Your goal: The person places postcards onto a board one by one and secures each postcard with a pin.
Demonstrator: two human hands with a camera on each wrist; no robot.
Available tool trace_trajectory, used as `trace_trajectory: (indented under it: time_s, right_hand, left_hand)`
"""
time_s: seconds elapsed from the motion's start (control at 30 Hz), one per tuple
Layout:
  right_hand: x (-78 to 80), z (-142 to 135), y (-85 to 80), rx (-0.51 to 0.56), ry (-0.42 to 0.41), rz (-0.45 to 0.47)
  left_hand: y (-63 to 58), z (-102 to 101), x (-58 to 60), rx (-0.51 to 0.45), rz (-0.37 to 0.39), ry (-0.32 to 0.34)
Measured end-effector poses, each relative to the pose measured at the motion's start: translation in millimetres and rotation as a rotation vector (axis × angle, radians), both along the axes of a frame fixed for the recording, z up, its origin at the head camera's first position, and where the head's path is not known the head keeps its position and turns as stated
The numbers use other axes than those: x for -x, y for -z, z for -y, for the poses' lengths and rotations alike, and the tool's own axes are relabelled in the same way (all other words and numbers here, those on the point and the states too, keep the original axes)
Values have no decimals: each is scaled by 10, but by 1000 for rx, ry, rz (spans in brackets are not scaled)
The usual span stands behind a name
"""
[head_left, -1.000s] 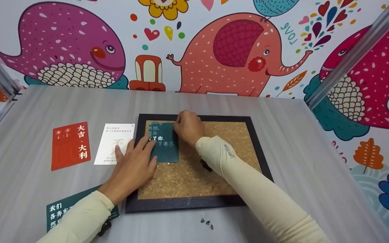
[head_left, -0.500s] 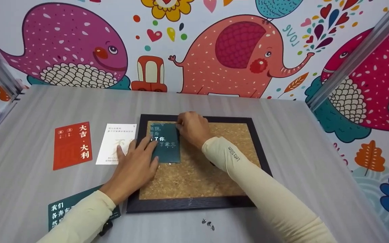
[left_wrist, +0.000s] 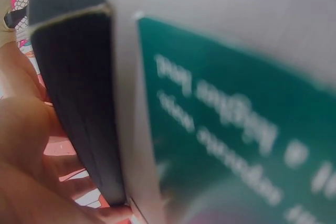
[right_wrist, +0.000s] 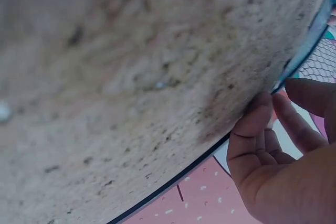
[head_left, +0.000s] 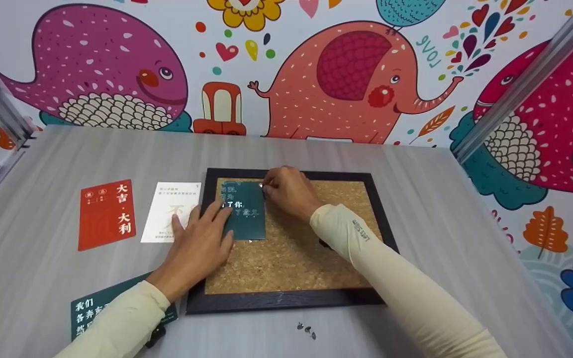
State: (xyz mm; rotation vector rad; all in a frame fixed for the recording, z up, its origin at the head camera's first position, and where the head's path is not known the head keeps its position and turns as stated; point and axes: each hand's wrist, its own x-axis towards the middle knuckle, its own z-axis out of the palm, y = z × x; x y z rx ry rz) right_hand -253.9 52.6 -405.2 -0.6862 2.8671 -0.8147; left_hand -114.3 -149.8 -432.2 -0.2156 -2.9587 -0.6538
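Observation:
A dark green card (head_left: 245, 223) with white writing lies on the upper left of a black-framed cork board (head_left: 311, 263). My left hand (head_left: 199, 236) rests with spread fingers over the card's left edge and the board's left frame. At the card's top right corner shows a small silver thumbtack (head_left: 260, 185). My right hand (head_left: 291, 191) has its fingers curled there, thumb and fingertips pinching at the tack. In the right wrist view the right hand (right_wrist: 286, 150) is at the card's edge, close over the cork. The left wrist view shows the left hand (left_wrist: 31, 145) beside the black frame (left_wrist: 79, 93).
Left of the board lie a red card (head_left: 106, 216) and a white card (head_left: 167, 219), the latter partly behind my left hand. Another green card (head_left: 85, 318) sits under my left forearm. Several silver thumbtacks (head_left: 307, 329) lie before the board. A patterned wall (head_left: 246, 64) stands behind the table.
My right hand and forearm have shifted slightly right and down, and the silver thumbtack at the card's corner now shows beside the fingertips. The left hand stays on the card.

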Motion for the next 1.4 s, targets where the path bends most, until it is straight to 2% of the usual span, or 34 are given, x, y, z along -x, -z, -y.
trace_trajectory:
  time_s: [0.3, 0.57, 0.93, 1.2, 1.4]
  right_hand:
    - [-199, -228, -195, 102, 55, 53]
    - [-361, -431, -278, 156, 69, 46]
    - [-516, -700, -325, 137, 44, -64]
    - [-627, -885, -332, 144, 65, -45]
    - [-692, -1022, -318, 142, 59, -68]
  left_hand:
    - [-19, 5, -10, -20, 9, 2]
    - [-14, 23, -20, -20, 14, -4]
    - [-24, 1, -23, -29, 5, -1]
    - [-30, -9, -28, -24, 16, -4]
    - [-36, -11, -25, -30, 25, -6]
